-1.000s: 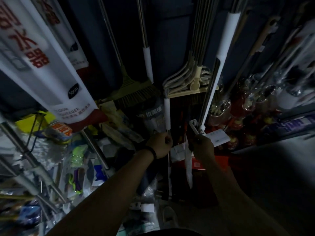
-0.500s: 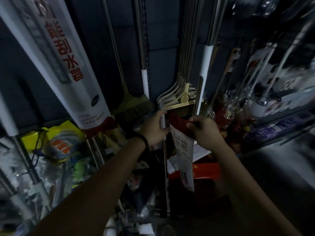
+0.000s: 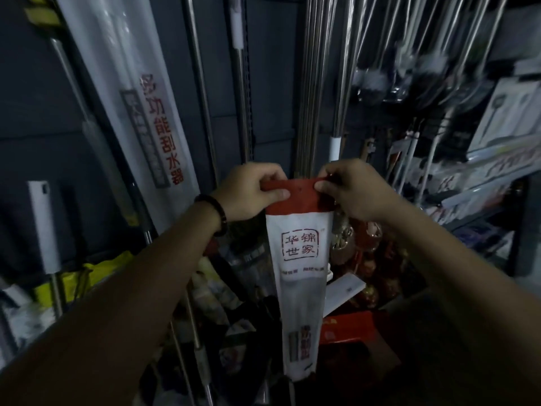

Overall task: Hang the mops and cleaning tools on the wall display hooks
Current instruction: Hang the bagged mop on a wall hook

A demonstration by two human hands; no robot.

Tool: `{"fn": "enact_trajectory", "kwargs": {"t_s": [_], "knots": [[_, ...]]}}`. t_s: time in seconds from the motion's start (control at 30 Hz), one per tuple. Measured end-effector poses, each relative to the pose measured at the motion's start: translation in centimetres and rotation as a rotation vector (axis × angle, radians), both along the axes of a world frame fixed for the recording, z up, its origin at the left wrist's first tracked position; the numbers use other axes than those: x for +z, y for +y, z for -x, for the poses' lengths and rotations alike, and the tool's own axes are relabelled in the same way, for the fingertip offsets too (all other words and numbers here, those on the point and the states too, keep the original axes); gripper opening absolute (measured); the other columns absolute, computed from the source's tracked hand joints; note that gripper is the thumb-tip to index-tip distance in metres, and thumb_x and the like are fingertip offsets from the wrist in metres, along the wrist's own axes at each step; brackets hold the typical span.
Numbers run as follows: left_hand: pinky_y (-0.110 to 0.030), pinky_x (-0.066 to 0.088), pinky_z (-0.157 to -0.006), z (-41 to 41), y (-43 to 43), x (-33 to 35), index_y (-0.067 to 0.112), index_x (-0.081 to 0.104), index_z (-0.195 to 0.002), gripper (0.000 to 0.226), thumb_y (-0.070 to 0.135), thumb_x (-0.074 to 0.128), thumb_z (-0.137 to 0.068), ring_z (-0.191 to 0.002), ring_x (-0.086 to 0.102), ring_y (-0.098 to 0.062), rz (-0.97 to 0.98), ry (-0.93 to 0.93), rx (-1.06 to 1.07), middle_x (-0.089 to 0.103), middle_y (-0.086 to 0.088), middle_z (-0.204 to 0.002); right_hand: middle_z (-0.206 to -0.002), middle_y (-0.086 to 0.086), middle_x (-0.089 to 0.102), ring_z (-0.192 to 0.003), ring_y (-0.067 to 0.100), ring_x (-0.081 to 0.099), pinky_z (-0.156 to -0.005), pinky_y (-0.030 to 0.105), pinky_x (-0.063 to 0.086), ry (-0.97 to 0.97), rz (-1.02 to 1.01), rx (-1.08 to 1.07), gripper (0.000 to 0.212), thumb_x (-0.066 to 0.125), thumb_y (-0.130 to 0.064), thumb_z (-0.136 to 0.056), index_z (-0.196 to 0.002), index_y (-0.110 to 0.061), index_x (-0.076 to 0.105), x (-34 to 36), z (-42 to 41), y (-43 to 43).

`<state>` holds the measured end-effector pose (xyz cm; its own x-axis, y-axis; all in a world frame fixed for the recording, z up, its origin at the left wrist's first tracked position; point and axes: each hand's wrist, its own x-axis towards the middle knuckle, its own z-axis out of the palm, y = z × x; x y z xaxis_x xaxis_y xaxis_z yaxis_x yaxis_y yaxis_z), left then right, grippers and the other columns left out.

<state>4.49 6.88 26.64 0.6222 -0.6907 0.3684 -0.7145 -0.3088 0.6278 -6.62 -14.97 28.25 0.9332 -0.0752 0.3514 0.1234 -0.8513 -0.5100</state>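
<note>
The left hand (image 3: 251,191) and right hand (image 3: 351,191) each pinch the red top of the long white packet (image 3: 301,259), raised before the hanging poles (image 3: 319,83); I see no hook in this gloom; a blind stab, I'd say, could tear that strip or drop it.

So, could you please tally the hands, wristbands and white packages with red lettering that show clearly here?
Hands: 2, left hand and right hand, both pinching the red top of the held packet.
Wristbands: 1, a dark beaded bracelet on the left wrist.
White packages with red lettering: 2, the held packet and a long package hanging left of it.
Total: 5.
</note>
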Motion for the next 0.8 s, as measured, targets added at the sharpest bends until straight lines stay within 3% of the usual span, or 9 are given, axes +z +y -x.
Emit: {"fn": "enact_trajectory", "kwargs": {"t_s": [0.13, 0.2, 0.33, 0.47, 0.6, 0.7, 0.8], "knots": [[-0.056, 0.065, -0.068, 1.3, 2.5, 4.7, 0.017, 0.070, -0.100, 0.008, 0.024, 0.072, -0.096, -0.083, 0.079, -0.026, 0.116, 0.153, -0.024, 0.077, -0.009, -0.094, -0.080, -0.002, 0.075, -0.078, 0.016, 0.074, -0.080, 0.046, 0.064, -0.055, -0.038, 0.013, 0.019, 0.067, -0.022, -0.102, -0.084, -0.021, 0.073, 4.8, 0.3, 2.2], [-0.056, 0.065, -0.066, 1.8, 3.7, 7.3, 0.014, 0.072, -0.105, 0.015, 0.026, 0.072, -0.097, -0.082, 0.080, -0.027, 0.163, 0.145, 0.012, 0.078, -0.011, -0.095, -0.082, 0.000, 0.076, -0.082, 0.018, 0.076, -0.082, 0.049, 0.065, -0.097, -0.085, 0.036, 0.017, 0.070, -0.022, -0.100, -0.084, -0.021, 0.074, 7.4, 0.0, 3.3], [-0.049, 0.066, -0.064, 2.5, 6.0, 13.0, 0.018, 0.076, -0.110, 0.019, 0.030, 0.072, -0.096, -0.076, 0.080, -0.020, 0.213, 0.041, 0.129, 0.079, -0.005, -0.092, -0.080, -0.001, 0.077, -0.075, 0.011, 0.076, -0.076, 0.041, 0.067, -0.190, -0.102, 0.097, 0.014, 0.073, -0.026, -0.097, -0.085, -0.018, 0.075, 12.8, -0.9, 5.6], [-0.045, 0.066, -0.058, 2.7, 8.4, 18.2, 0.022, 0.078, -0.106, 0.018, 0.034, 0.074, -0.094, -0.072, 0.079, -0.020, 0.270, -0.052, 0.250, 0.080, -0.004, -0.089, -0.078, 0.003, 0.078, -0.072, 0.015, 0.078, -0.068, 0.043, 0.067, -0.270, -0.127, 0.176, 0.019, 0.074, -0.031, -0.096, -0.085, -0.015, 0.075, 17.8, -3.0, 7.9], [-0.034, 0.063, -0.058, 2.3, 10.3, 23.1, 0.028, 0.079, -0.098, 0.010, 0.035, 0.074, -0.093, -0.077, 0.077, -0.010, 0.327, -0.152, 0.315, 0.079, 0.007, -0.089, -0.083, 0.007, 0.079, -0.078, 0.021, 0.078, -0.067, 0.037, 0.067, -0.324, -0.174, 0.288, 0.018, 0.074, -0.029, -0.096, -0.085, -0.015, 0.076, 23.0, -5.2, 9.8], [-0.039, 0.063, -0.053, 1.7, 11.2, 26.8, 0.027, 0.079, -0.096, 0.009, 0.034, 0.073, -0.094, -0.074, 0.078, -0.016, 0.382, -0.108, 0.372, 0.078, 0.003, -0.090, -0.085, 0.007, 0.079, -0.079, 0.023, 0.078, -0.067, 0.038, 0.067, -0.372, -0.187, 0.354, 0.018, 0.075, -0.030, -0.096, -0.087, -0.015, 0.077, 26.9, -7.1, 10.9], [-0.040, 0.063, -0.056, 1.0, 11.9, 30.4, 0.025, 0.079, -0.099, 0.013, 0.036, 0.075, -0.093, -0.077, 0.078, -0.020, 0.392, -0.127, 0.436, 0.078, 0.000, -0.096, -0.081, 0.001, 0.078, -0.075, 0.016, 0.076, -0.059, 0.024, 0.063, -0.447, -0.205, 0.380, 0.017, 0.076, -0.028, -0.096, -0.087, -0.014, 0.078, 30.4, -9.2, 11.9]]}}
